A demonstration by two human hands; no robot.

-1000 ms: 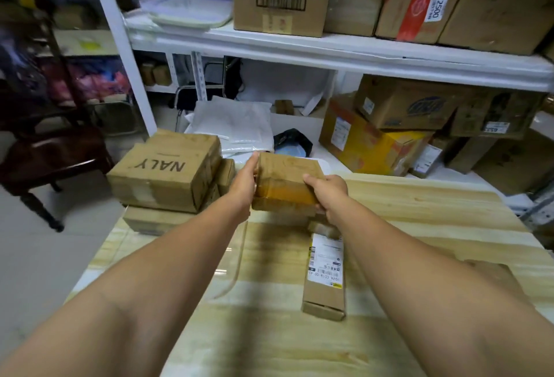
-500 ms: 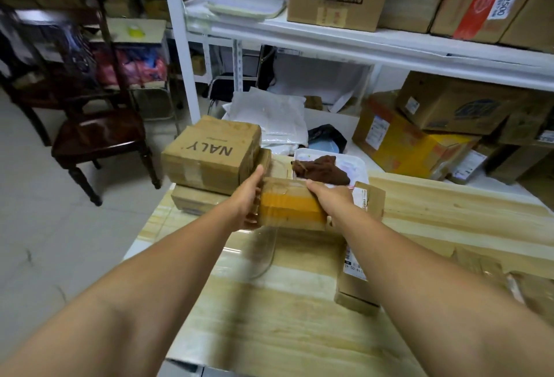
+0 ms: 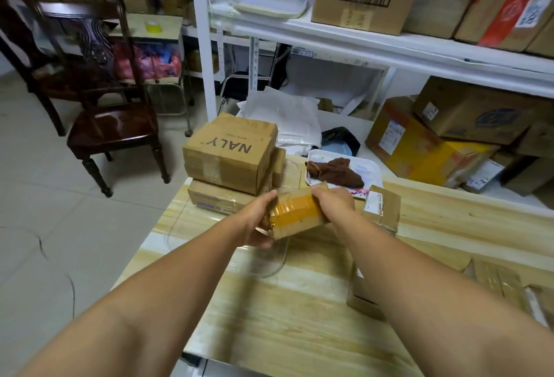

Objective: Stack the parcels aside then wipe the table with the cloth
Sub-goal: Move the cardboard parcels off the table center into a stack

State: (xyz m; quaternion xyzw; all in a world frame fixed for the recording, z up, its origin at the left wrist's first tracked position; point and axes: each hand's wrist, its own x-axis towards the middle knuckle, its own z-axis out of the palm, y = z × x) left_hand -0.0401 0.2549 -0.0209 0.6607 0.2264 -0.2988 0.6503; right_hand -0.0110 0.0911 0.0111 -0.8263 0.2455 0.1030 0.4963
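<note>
Both forearms are bare; no sleeves, seemingly nothing on the wrists.

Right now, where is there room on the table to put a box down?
Bare wood lies near the table's front edge between the arms, and far right behind the labelled parcel. It is crowded around the NALY stack.

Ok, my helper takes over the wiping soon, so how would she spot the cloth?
Start at the stack of parcels on the wooden table's far left corner. Just right of it lies a white tray, and the cloth is crumpled on it: the only dark brown, soft thing among cardboard boxes.
</note>
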